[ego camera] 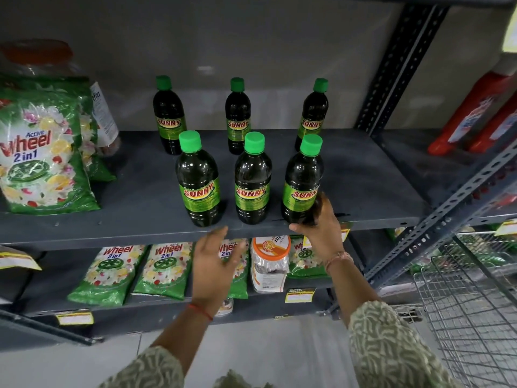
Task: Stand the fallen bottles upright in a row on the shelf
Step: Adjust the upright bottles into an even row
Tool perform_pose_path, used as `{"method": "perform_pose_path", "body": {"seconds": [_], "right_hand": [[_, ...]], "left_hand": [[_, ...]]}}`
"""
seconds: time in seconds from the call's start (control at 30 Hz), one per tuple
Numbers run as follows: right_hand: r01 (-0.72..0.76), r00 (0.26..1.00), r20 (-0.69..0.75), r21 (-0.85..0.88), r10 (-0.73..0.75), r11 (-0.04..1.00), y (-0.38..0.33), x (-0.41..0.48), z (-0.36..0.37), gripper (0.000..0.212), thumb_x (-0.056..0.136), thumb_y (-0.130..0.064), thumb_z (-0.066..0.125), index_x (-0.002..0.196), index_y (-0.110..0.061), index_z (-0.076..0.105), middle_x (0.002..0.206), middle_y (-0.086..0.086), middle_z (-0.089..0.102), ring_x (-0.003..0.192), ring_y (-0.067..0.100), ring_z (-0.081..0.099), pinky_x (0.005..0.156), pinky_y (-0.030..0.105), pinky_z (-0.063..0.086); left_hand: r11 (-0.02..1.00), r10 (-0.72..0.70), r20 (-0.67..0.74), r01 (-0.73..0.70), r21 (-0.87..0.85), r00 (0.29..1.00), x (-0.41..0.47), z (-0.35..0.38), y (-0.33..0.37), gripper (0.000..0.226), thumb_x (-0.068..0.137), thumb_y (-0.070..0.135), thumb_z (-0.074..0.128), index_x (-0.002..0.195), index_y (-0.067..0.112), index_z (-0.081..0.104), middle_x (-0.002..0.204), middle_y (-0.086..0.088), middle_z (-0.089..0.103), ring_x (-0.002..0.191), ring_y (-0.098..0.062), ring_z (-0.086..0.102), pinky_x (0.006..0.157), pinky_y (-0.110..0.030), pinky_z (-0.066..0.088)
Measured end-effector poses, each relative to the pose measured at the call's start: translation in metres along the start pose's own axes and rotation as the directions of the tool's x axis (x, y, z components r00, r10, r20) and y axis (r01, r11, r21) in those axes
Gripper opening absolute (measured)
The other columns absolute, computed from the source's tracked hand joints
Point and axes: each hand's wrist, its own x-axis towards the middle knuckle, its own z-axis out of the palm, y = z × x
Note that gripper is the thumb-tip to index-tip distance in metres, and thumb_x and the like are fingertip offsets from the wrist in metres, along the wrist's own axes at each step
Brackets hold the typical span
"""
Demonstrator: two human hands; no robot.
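Several dark bottles with green caps and "SUNNY" labels stand upright on the grey shelf [140, 208] in two rows. The front row holds a left bottle [198, 180], a middle bottle [253, 180] and a right bottle [302, 183]. Behind them stand three more bottles [169, 116] [237, 116] [312, 116]. My right hand [321, 228] wraps around the base of the front right bottle at the shelf's front edge. My left hand [212, 261] hovers below the shelf edge with its fingers apart, holding nothing.
A green Wheel detergent bag [42, 147] and a jar stand at the shelf's left. The lower shelf holds more Wheel bags [109, 273] and a plastic jar [270, 261]. Red bottles [475, 113] sit beyond the metal upright [391, 68]. A wire basket [470, 303] stands at the lower right.
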Motion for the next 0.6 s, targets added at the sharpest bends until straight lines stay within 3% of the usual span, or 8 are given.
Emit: {"method": "perform_pose_path", "body": {"seconds": [0.07, 0.13, 0.2, 0.3, 0.4, 0.5, 0.6], "right_hand": [[0.011, 0.999, 0.033, 0.043, -0.013, 0.999, -0.002, 0.002, -0.004, 0.103, 0.059, -0.014, 0.083, 0.142, -0.017, 0.022, 0.139, 0.002, 0.049, 0.127, 0.018, 0.045, 0.109, 0.04, 0.036], [0.034, 0.998, 0.045, 0.067, -0.038, 0.997, -0.005, 0.005, -0.005, 0.107, 0.059, -0.014, 0.084, 0.144, -0.015, 0.018, 0.135, -0.002, 0.048, 0.124, 0.013, 0.045, 0.107, 0.032, 0.036], [0.079, 0.995, 0.063, 0.028, -0.08, 0.996, -0.007, 0.008, -0.005, 0.104, 0.061, -0.016, 0.083, 0.143, -0.011, 0.019, 0.133, 0.002, 0.05, 0.121, 0.013, 0.046, 0.099, 0.022, 0.035], [0.138, 0.989, 0.055, -0.033, -0.136, 0.99, -0.006, 0.008, -0.003, 0.084, 0.065, -0.02, 0.081, 0.133, -0.009, 0.034, 0.127, 0.01, 0.055, 0.119, 0.022, 0.051, 0.091, 0.018, 0.037], [0.151, 0.987, 0.063, -0.053, -0.148, 0.987, 0.0, 0.008, -0.007, 0.081, 0.067, -0.026, 0.08, 0.133, -0.01, 0.036, 0.126, 0.011, 0.056, 0.117, 0.022, 0.052, 0.092, 0.02, 0.039], [0.143, 0.988, 0.065, -0.052, -0.14, 0.988, 0.009, 0.01, -0.02, 0.08, 0.067, -0.03, 0.08, 0.131, -0.011, 0.037, 0.124, 0.01, 0.057, 0.115, 0.022, 0.054, 0.094, 0.027, 0.044], [0.129, 0.991, 0.045, -0.075, -0.126, 0.989, 0.018, 0.014, -0.036, 0.079, 0.066, -0.031, 0.079, 0.131, -0.01, 0.038, 0.123, 0.01, 0.058, 0.113, 0.024, 0.055, 0.095, 0.037, 0.048]], "left_hand": [[0.996, -0.059, 0.071, 0.063, -0.062, 0.996, 0.006, 0.017, 0.018, 0.077, 0.072, 0.035, 0.073, 0.135, 0.005, 0.041, 0.135, -0.021, 0.051, 0.125, -0.033, 0.048, 0.106, -0.045, 0.041], [0.991, -0.096, 0.08, 0.103, -0.09, 0.992, 0.016, 0.029, 0.035, 0.095, 0.07, 0.025, 0.077, 0.143, 0.005, 0.02, 0.15, -0.017, 0.031, 0.14, -0.03, 0.028, 0.115, -0.037, 0.025], [0.98, -0.146, 0.064, 0.153, -0.129, 0.987, 0.027, 0.037, 0.043, 0.105, 0.068, 0.02, 0.079, 0.145, 0.003, 0.01, 0.154, -0.016, 0.021, 0.143, -0.027, 0.019, 0.115, -0.031, 0.019], [0.974, -0.156, 0.032, 0.159, -0.159, 0.987, 0.044, 0.042, 0.042, 0.1, 0.064, 0.015, 0.081, 0.143, 0.004, 0.021, 0.146, -0.017, 0.039, 0.136, -0.029, 0.034, 0.113, -0.036, 0.029], [0.978, -0.144, 0.014, 0.145, -0.151, 0.989, 0.051, 0.046, 0.037, 0.078, 0.063, 0.009, 0.081, 0.129, 0.005, 0.04, 0.127, -0.016, 0.056, 0.121, -0.03, 0.05, 0.101, -0.033, 0.039], [0.984, -0.141, -0.034, 0.136, -0.111, 0.989, 0.049, 0.05, 0.038, 0.065, 0.065, 0.007, 0.079, 0.12, 0.002, 0.045, 0.121, -0.018, 0.058, 0.115, -0.032, 0.053, 0.093, -0.027, 0.037], [0.99, -0.113, -0.044, 0.109, -0.094, 0.993, 0.047, 0.054, 0.039, 0.065, 0.066, 0.01, 0.079, 0.121, 0.003, 0.045, 0.122, -0.018, 0.059, 0.115, -0.032, 0.053, 0.095, -0.029, 0.038]]}}
